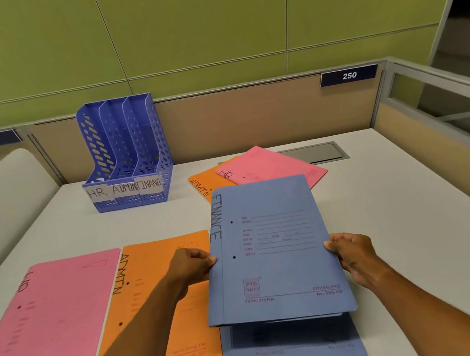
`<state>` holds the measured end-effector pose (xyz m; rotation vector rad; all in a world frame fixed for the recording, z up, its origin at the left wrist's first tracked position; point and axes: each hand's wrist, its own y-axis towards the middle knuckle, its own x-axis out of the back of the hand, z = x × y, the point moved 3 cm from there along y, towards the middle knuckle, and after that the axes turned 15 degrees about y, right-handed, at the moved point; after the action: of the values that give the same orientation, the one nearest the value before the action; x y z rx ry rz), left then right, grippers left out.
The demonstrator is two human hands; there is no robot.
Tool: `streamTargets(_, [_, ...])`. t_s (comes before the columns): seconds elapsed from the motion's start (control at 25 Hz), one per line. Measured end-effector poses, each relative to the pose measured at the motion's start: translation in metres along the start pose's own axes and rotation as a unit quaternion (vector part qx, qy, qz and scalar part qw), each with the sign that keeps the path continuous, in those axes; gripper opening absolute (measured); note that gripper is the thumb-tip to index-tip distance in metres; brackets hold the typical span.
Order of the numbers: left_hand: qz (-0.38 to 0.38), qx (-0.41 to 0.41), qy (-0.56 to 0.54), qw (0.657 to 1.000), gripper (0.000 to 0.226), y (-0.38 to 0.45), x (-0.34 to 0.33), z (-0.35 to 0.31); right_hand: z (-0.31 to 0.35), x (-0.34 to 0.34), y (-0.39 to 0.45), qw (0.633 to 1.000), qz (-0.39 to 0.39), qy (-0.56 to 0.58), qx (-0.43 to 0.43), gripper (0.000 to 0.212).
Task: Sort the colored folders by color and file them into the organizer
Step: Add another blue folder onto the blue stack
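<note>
Left hand (191, 265) and right hand (352, 253) pinch the blue FINANCE folder (275, 252) by its side edges, fingers curled. Loose inner sheets could slip out when it tilts towards the organizer (125, 153) at eleven o'clock.

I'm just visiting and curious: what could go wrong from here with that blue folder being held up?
1. The blue card FINANCE folder is pinched only at its side edges by the left hand and right hand, so it may sag or slip.
2. Papers at its open bottom edge could slide out.
</note>
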<state>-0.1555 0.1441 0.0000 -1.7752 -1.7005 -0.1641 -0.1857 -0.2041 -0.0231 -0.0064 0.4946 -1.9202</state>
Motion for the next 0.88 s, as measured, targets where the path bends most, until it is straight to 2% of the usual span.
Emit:
streamTargets(0.2, [-0.007,0.035,0.037,0.999,0.013,-0.01,-0.017,0.023,-0.03,0.019,-0.014,0.996,-0.06,-0.058,-0.023,0.006])
streamTargets(0.48, [0.011,0.051,0.084,0.995,0.011,-0.022,-0.03,0.038,-0.039,0.023,-0.025,0.971,-0.155,-0.177,-0.038,0.023])
streamTargets(0.76, [0.03,0.048,0.115,0.992,0.009,-0.024,-0.029,0.038,-0.037,0.015,-0.025,0.945,-0.16,-0.283,-0.042,0.007])
streamTargets(0.88, [0.031,0.051,0.128,0.99,0.012,-0.023,-0.028,0.038,-0.036,0.013,-0.028,0.941,-0.146,-0.302,-0.038,0.012])
